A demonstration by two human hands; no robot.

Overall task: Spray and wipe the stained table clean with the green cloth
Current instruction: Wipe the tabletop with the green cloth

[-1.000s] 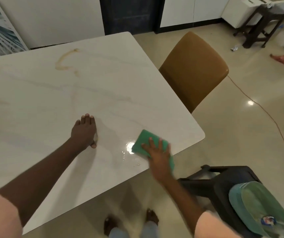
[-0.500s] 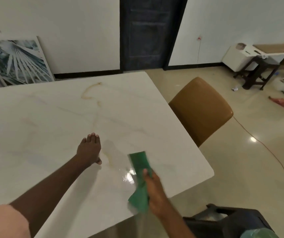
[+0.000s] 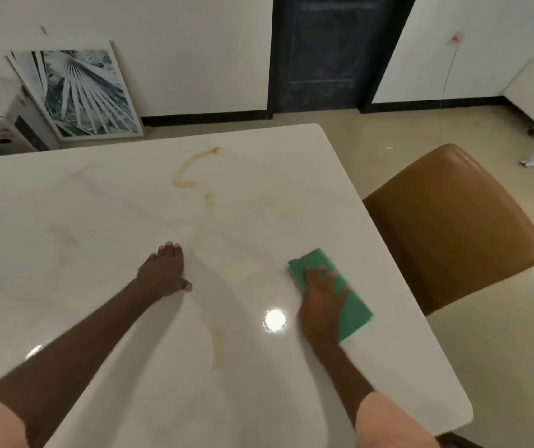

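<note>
The white marble table [image 3: 104, 221] fills most of the view. A brown curved stain [image 3: 191, 169] lies near its far side, and a fainter brown streak [image 3: 218, 341] runs down the near middle. The green cloth [image 3: 346, 299] lies flat on the table near the right edge. My right hand [image 3: 322, 302] presses on it with straight fingers. My left hand [image 3: 165, 270] rests flat on the table, fingers together, left of the cloth. No spray bottle is in view.
A brown padded chair [image 3: 453, 221] stands against the table's right edge. A framed leaf picture [image 3: 78, 92] leans on the far wall beside a white box [image 3: 7, 124]. A dark door [image 3: 333, 50] is behind the table. A lamp glare [image 3: 274, 320] shines on the wet surface.
My right hand has carried the green cloth from the table's near edge up and to the right and laid it flat. The left hand stays planted. The camera has tilted up.
</note>
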